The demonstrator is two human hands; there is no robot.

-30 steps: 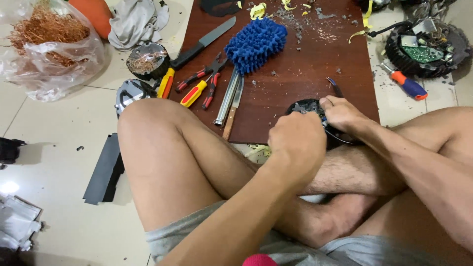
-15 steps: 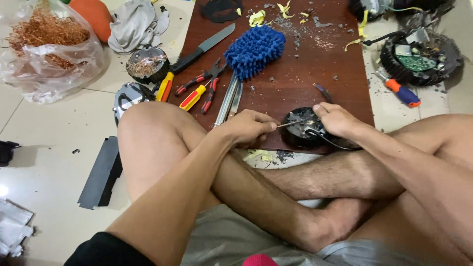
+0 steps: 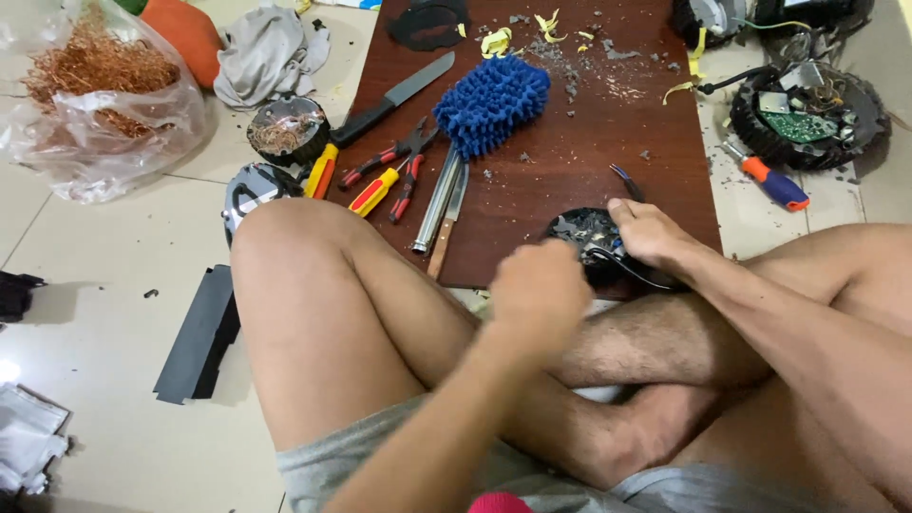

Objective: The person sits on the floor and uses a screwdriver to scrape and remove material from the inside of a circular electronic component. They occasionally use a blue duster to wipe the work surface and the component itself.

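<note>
Moved: left hand has drawn back from the black motor part, now a closed fist (holding what, I cannot tell).
Right hand: fingers curled, gripping the part.
Part: wooden board's near edge.

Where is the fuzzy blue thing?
In the head view, the blue mop head lies on the brown board, toward its far left part, just right of the knife and above the pliers.

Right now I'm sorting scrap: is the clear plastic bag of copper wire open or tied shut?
Open: the clear plastic bag gapes at its top, tangled copper wire exposed.
</note>
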